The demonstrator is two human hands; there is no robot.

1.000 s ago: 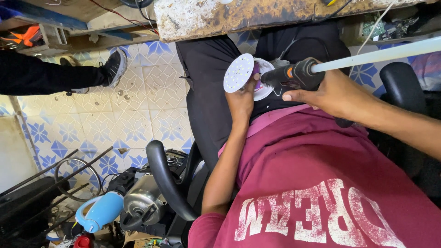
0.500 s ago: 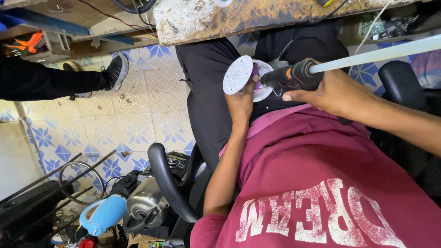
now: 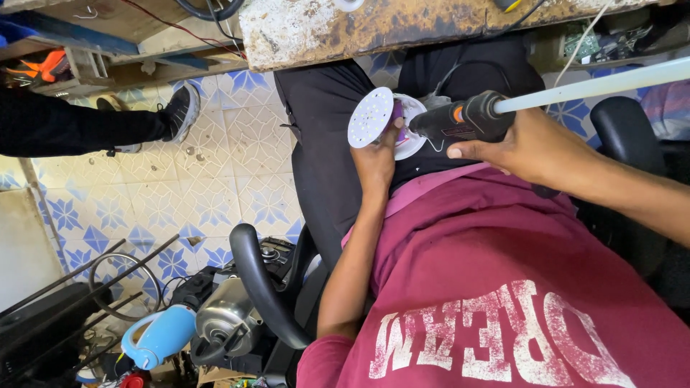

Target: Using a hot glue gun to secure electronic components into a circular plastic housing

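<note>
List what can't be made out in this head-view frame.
- Glue gun nozzle tip: hidden behind the white housing.
- Left hand fingertips: hidden behind the round LED board.
- Glue stick end: cut off by the right edge.
- Right hand trigger finger: hidden under the gun.

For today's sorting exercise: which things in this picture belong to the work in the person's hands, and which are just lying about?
In use:
- left hand holding a white round LED disc and white housing
- right hand gripping a black glue gun loaded with a white glue stick

Lying about:
- blue kettle
- metal motor part
- black chair armrest
- worn workbench
- another person's shoe
</note>
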